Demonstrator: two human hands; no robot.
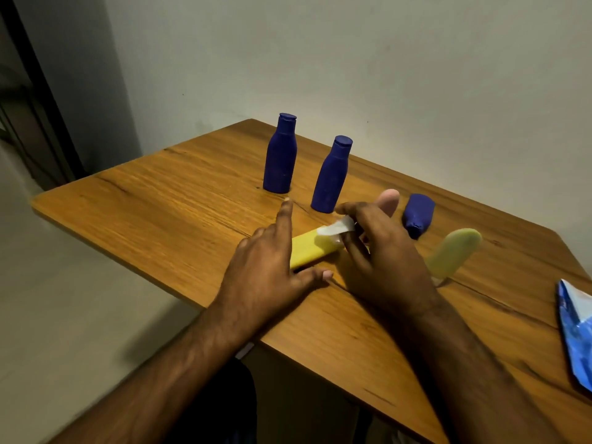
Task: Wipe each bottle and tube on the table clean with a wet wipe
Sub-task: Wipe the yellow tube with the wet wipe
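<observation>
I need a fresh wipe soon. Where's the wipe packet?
In the head view, the blue wipe packet lies at the table's right edge, beyond the right hand.

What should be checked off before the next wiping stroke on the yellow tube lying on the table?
1. Wet wipe pinched in right hand: ok.
2. Wipe on the yellow tube: ok.
3. Left hand steadying the tube: ok, resting at its near end.
4. Two upright blue bottles clear of the stroke: ok.
5. Small blue bottle standing: not ok, it looks tipped.
6. Tube already clean: cannot tell.
</observation>
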